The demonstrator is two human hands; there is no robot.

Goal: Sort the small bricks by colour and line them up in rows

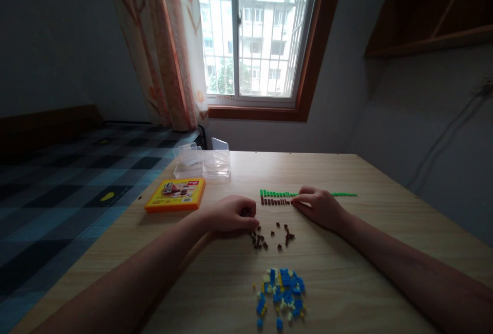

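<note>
Could skew the brown row by brushing with nearly pinched right hand, or scatter loose brown bricks with half-curled left hand; cannot tell either's contents.

A tulip-print curtain is hanging at a sliding window, a checked bedspread is covering the bed, and a wooden wall shelf is jutting out above a trailing cable.

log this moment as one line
left hand: beside loose brown bricks | right hand: at end of brown brick row | green brick row: just beyond
</note>
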